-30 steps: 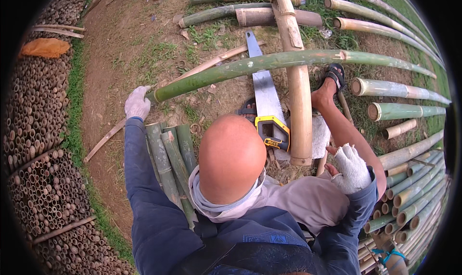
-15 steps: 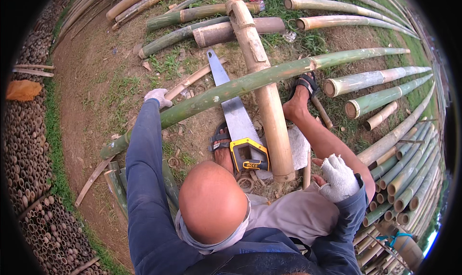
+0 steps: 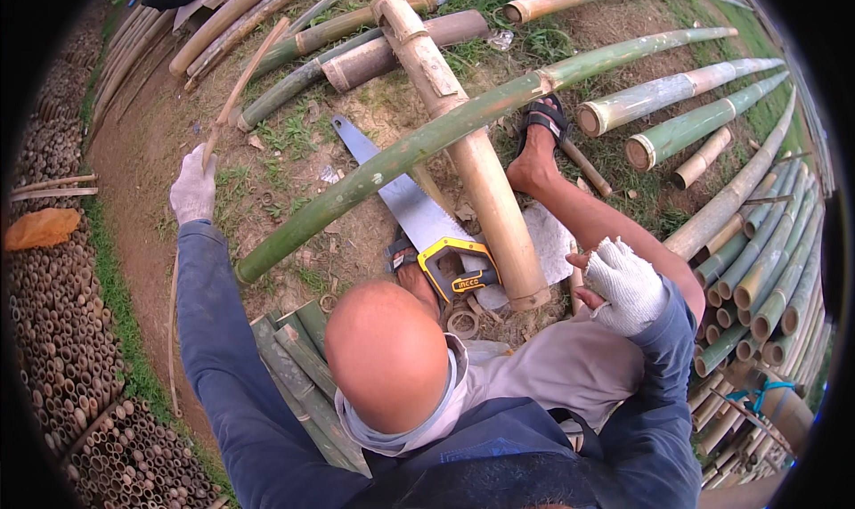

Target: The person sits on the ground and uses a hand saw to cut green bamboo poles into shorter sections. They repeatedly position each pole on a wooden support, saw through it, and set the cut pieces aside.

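My left hand [image 3: 193, 187], in a pale work glove, is closed around a long, thin bamboo strip [image 3: 239, 86]. The strip runs from far ahead down past my left forearm. My right hand [image 3: 623, 288], in a white glove with bare fingertips, rests by my bent leg; thumb and finger are apart with nothing between them. A long green bamboo pole [image 3: 392, 166] lies slantwise across a thick tan bamboo piece [image 3: 485, 188] in front of me. Beneath the pole lies a handsaw [image 3: 419, 211] with a yellow and black handle, near my left foot.
Cut green bamboo lengths [image 3: 307, 366] lie beside my left hip. More poles [image 3: 672, 95] fan out at the right, with a stack [image 3: 766, 277] behind them. Short bamboo pieces [image 3: 67, 322] fill the left edge. A brown bamboo length [image 3: 405, 50] lies under the tan piece's far end.
My left hand has moved left, away from the green pole, and lifted the strip with it. The strip now points steeply ahead. My right hand stays by the leg.
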`<action>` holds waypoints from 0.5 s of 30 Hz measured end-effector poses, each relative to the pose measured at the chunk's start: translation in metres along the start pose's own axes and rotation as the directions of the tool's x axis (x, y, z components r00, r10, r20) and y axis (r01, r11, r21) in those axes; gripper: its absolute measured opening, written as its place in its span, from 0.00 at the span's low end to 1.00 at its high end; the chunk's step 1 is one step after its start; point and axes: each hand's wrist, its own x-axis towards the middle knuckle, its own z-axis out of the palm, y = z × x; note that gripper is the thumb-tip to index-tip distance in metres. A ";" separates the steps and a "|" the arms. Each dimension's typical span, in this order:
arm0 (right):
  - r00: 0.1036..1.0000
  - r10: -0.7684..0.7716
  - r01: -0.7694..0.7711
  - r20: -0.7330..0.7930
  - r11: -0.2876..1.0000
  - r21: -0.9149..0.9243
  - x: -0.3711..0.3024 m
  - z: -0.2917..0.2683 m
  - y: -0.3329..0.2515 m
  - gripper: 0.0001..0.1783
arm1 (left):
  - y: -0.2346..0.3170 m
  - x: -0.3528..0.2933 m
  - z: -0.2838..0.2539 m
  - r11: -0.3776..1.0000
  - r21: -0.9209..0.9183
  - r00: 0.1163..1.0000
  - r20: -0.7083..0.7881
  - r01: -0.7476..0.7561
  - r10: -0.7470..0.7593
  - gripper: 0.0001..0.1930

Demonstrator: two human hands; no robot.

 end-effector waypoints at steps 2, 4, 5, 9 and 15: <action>0.997 -0.079 0.077 0.022 0.993 0.088 0.014 -0.015 -0.014 0.33 | 0.067 -0.007 -0.035 0.994 0.011 0.993 -0.031 -0.111 0.111 0.21; 0.982 -0.183 0.183 -0.038 0.983 -0.006 0.029 -0.037 -0.036 0.41 | 0.141 -0.021 -0.066 0.969 -0.031 0.969 -0.034 -0.246 0.245 0.25; 0.964 -0.245 0.233 -0.099 0.965 -0.119 0.041 -0.047 -0.047 0.42 | 0.179 -0.032 -0.078 0.954 -0.024 0.951 -0.087 -0.298 0.295 0.26; 0.841 -0.466 0.257 -0.274 0.791 -0.556 0.115 -0.071 -0.076 0.49 | 0.317 -0.064 -0.110 0.897 -0.225 0.925 -0.091 -0.381 0.370 0.24; 0.873 -0.480 0.374 -0.084 0.772 -0.513 0.207 -0.049 -0.020 0.37 | 0.321 -0.095 -0.096 0.905 -0.348 0.958 0.055 -0.246 0.281 0.19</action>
